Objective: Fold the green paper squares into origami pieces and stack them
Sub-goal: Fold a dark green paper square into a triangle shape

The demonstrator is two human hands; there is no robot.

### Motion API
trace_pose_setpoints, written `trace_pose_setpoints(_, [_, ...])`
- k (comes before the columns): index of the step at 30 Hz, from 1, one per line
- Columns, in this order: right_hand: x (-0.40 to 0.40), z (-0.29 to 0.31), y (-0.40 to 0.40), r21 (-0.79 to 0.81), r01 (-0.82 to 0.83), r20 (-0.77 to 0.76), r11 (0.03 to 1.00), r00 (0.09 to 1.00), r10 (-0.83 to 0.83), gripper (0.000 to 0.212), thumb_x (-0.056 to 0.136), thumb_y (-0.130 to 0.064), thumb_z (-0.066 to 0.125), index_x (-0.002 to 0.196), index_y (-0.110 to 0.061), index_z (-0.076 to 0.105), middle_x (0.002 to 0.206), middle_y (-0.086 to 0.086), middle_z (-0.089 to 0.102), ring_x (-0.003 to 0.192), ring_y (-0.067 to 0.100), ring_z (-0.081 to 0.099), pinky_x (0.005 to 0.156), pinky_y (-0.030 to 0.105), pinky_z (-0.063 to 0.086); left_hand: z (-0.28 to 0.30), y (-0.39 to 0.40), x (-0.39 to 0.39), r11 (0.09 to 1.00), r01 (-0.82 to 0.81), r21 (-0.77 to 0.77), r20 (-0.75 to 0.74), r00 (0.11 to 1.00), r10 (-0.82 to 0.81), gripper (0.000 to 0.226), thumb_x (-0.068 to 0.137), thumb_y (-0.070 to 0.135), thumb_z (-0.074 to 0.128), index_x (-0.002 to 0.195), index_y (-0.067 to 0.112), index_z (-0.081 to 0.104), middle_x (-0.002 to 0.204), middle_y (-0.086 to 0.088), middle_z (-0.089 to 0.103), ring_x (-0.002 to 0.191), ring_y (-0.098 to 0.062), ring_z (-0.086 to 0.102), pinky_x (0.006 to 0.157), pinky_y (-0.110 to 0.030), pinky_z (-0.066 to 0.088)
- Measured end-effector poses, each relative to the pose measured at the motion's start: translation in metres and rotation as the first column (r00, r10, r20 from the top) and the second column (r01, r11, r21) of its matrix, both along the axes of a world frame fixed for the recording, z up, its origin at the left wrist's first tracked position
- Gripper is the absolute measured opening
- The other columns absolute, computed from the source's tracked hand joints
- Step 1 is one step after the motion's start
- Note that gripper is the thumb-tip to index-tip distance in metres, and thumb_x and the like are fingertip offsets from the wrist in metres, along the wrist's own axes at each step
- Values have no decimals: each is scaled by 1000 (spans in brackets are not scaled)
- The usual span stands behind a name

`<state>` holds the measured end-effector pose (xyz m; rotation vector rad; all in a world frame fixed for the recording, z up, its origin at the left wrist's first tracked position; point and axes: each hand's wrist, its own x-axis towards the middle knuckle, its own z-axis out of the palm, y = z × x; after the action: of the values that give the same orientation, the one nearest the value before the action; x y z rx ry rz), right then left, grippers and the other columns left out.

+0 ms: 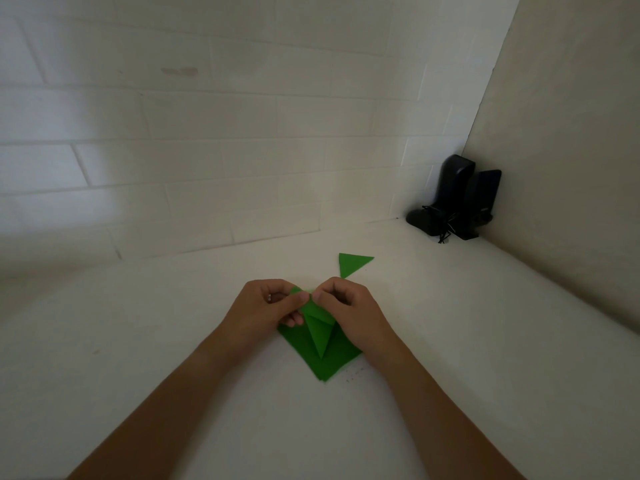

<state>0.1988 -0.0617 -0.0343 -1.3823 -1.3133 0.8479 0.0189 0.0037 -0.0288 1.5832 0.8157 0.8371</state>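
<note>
Both hands at centre of white table [138, 341], meeting over green paper. Left hand [266, 308] curled, thumb and fingertips pinching upper left edge of partly folded green piece [317, 327]. Right hand [346, 310] curled likewise, pinching same piece at upper right, knuckles up, thumb tips nearly touching above the fold. Held piece narrow, pointed toward the person, tip down over stack of flat green squares [323, 365] lying diamond-wise on table, directly under and just in front of the hands; number of sheets in stack cannot tell. Upper end of held piece lifted off stack, lower point resting on or just above it, cannot tell which. Finished folded triangle [353, 263] lying flat on table beyond right hand, apart from stack, near but not touching the knuckles. Small dark specks on table just right of stack's near corner. Black speakers [460, 199] with tangled cable standing in far right corner, well apart from paper, against white brick wall [207, 150] and plain side wall. Both forearms bare, entering from bottom edge. Lighting dim.
</note>
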Motion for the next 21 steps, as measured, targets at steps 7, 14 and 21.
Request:
trace_pose_setpoints(7, [1,-3,3,2,26,41,1000,999,-26,18,100,-28,67,83,-23,71,82,-4,72,81,13,68,83,39,56,-1,2,1,999,-40,0,8,999,40,14,96,13,70,92,1,78,70,-15,73,62,-15,65,63,-20,54])
trace_pose_setpoints(14, [2,-6,4,1,84,71,996,994,-84,20,100,-33,67,86,-20,72,84,0,74,81,18,69,84,42,57,-1,4,0,996,-91,-13,39,995,91,12,95,13,71,90,4,78,67,-11,71,61,-14,65,63,-19,54])
trace_pose_setpoints(21, [2,-8,7,5,92,80,996,993,-92,17,100,-29,67,86,-23,72,84,1,75,81,19,71,83,42,59,0,3,1,993,-119,-4,28,992,119,12,94,12,72,89,3,78,66,-11,71,61,-14,65,62,-19,54])
